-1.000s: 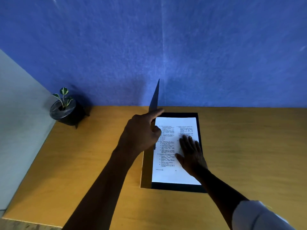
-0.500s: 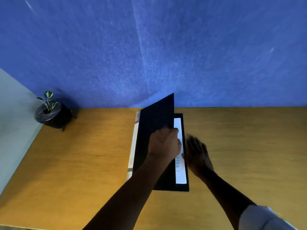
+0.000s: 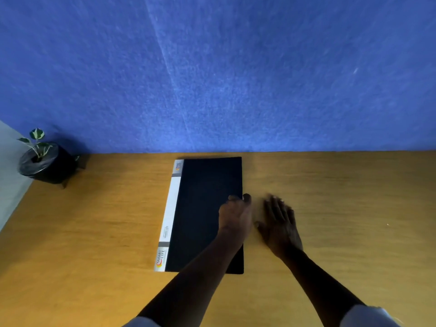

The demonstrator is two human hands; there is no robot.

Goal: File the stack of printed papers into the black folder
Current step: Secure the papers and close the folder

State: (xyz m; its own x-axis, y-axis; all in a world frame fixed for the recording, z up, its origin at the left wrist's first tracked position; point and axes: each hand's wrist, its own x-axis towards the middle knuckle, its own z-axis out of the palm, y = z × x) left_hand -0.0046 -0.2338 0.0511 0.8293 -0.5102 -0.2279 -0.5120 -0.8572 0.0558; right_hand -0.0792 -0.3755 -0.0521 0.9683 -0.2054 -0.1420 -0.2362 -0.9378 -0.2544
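The black folder lies closed and flat on the wooden table, its white spine label along the left side. The printed papers are hidden under the cover. My left hand rests on the cover's right edge, with the fingertips curled over that edge and gripping it. Just to the right of the folder, my right hand lies flat on the table with its fingers spread and nothing in it.
A small plant in a black pot stands at the table's back left corner. A blue wall runs along the back edge of the table, and a grey panel borders it on the left.
The left hand swung the folder's cover from upright down to the right, and it now lies shut over the papers. The right hand slid off the page onto the table beside the folder.
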